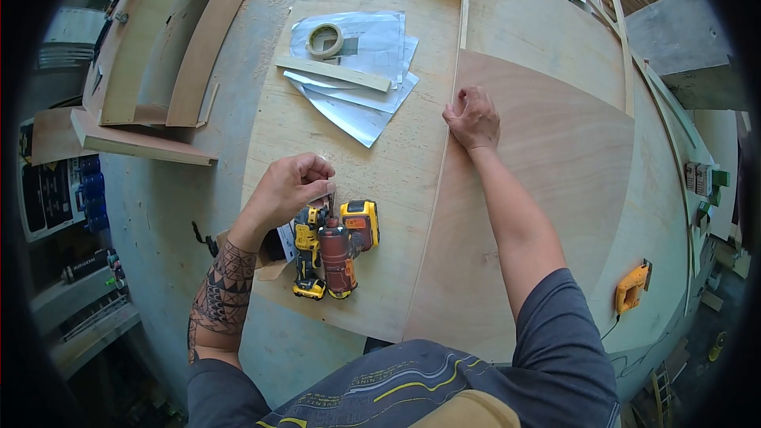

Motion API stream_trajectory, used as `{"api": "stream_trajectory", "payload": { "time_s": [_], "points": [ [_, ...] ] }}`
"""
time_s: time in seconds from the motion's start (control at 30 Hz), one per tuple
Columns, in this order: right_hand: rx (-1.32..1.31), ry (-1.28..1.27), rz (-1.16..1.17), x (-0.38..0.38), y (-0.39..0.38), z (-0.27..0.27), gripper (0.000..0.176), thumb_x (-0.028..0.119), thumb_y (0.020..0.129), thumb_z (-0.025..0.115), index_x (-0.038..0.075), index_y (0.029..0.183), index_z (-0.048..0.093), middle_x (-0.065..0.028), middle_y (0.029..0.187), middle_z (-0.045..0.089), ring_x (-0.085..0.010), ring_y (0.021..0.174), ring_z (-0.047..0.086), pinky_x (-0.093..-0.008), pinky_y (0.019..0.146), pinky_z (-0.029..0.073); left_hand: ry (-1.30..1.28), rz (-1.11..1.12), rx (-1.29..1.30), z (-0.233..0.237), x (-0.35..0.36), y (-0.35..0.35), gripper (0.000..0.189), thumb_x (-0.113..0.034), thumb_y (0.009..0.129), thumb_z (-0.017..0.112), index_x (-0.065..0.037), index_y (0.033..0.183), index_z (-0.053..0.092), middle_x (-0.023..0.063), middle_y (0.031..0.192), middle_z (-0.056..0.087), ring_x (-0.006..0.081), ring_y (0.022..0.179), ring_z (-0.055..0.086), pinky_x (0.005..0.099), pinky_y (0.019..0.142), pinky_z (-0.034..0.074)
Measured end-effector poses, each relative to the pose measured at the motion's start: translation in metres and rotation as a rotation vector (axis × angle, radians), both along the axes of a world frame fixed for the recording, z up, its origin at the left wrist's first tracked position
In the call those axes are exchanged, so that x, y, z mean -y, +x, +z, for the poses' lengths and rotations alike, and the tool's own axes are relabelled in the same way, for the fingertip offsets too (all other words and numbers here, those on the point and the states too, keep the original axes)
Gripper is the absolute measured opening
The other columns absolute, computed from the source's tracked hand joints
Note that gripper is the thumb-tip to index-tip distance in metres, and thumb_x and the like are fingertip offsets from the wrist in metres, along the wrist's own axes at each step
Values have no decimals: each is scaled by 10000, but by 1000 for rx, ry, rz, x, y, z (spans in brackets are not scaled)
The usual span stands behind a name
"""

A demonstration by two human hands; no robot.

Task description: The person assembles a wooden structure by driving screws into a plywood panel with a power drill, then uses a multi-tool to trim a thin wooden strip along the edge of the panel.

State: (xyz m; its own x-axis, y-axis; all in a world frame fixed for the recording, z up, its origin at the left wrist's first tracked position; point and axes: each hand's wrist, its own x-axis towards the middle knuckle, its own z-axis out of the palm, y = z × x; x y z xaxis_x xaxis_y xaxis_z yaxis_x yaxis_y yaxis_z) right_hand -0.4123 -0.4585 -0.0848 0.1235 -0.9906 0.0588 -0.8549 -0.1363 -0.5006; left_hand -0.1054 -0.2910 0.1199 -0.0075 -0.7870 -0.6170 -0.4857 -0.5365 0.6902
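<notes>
My left hand (295,187) is closed in a pinch just above the cordless power tools. Whatever its fingertips hold, if anything, is too small to name. Directly below it lies a dark red cordless tool (338,257) with a yellow battery, its dark tip pointing toward those fingers. Beside that one is a yellow-and-black cordless tool (307,250). My right hand (476,117) is curled closed, resting at the upper left edge of a thin plywood panel (539,166). What sits inside its fingers cannot be made out.
Paper sheets (372,32) carry a tape roll (324,40) and a wooden strip (333,73). An open cardboard box (273,257) is by my left forearm. A corded yellow tool (633,285) lies at right. Wooden box-like parts (198,40) stand at far left.
</notes>
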Motion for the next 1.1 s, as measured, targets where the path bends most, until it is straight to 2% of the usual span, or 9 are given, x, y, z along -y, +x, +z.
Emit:
{"api": "stream_trajectory", "payload": {
  "time_s": [0.23, 0.47, 0.57, 0.67, 0.77, 0.87, 0.97, 1.03, 1.1],
  "points": [
    [3, 6, 3, 0, 1, 1, 332, 319, 824, 766, 148, 1079, 640, -46, 1097, 648, -274, 1073, 648, -436, 905, 558, 52, 18, -36, -8, -5, 0, 236, -96, 989, 715, 68, 1148, 657, 104, 941, 747, 127, 811, 719, 286, 729, 616],
    [-3, -74, 6, 1, 2, -6, 333, 331, 814, 784, 149, 1048, 633, -72, 1063, 682, -301, 982, 689, -456, 840, 564, 101, 200, -242, -18, -27, 5, 345, -172, 1037, 680, 34, 1305, 611, 34, 951, 698, 122, 865, 700, 284, 794, 589],
    [-18, -102, 11, 2, 2, -10, 343, 333, 816, 783, 151, 1062, 627, -71, 1041, 684, -301, 971, 690, -450, 830, 567, 125, 368, -436, -25, -42, 6, 470, -184, 1058, 651, 4, 1470, 523, 54, 1075, 697, 142, 1013, 702, 305, 897, 583],
    [-19, -87, 6, 1, 2, -9, 344, 318, 811, 784, 152, 1064, 619, -65, 1040, 666, -294, 983, 679, -452, 828, 566, -11, 474, -388, -55, -92, 18, 518, -117, 1045, 631, -5, 1522, 465, 98, 1206, 683, 182, 1126, 686, 331, 995, 563],
    [-2, -66, 1, 3, 3, -8, 340, 304, 806, 782, 152, 1063, 619, -60, 1043, 650, -290, 998, 667, -457, 830, 565, -76, -108, 105, -65, -149, 3, 887, 20, 890, 714, -80, 1647, 263, 224, 1528, 536, 352, 1446, 512, 407, 1210, 418],
    [12, -83, -26, 1, 0, -8, 334, 308, 806, 776, 152, 1065, 634, -57, 1046, 654, -294, 994, 669, -455, 841, 566, -41, -168, 49, -87, -171, -32, 983, -97, 862, 828, -94, 1656, 248, 190, 1633, 422, 358, 1482, 465, 408, 1218, 397],
    [20, -66, -38, 2, 3, -4, 334, 310, 807, 771, 151, 1071, 642, -56, 1062, 655, -291, 1012, 666, -452, 855, 567, -450, -80, 243, -106, -160, -78, 820, -153, 877, 833, -69, 1574, 410, 185, 1523, 543, 323, 1488, 467, 392, 1206, 399],
    [25, -37, -15, 1, 2, -1, 331, 315, 812, 765, 149, 1070, 639, -57, 1077, 645, -288, 1034, 655, -452, 865, 564, -518, 230, 159, -125, -151, -91, 502, -189, 888, 827, -44, 1328, 631, 143, 1275, 694, 287, 1331, 617, 380, 1085, 503],
    [20, -27, -21, 1, 1, 1, 330, 314, 813, 763, 148, 1069, 637, -59, 1080, 638, -287, 1040, 649, -451, 867, 562, -483, 128, 204, -129, -134, -86, 383, -203, 892, 823, -52, 1209, 670, 118, 1148, 718, 280, 1195, 675, 379, 994, 543]
  ]
}}
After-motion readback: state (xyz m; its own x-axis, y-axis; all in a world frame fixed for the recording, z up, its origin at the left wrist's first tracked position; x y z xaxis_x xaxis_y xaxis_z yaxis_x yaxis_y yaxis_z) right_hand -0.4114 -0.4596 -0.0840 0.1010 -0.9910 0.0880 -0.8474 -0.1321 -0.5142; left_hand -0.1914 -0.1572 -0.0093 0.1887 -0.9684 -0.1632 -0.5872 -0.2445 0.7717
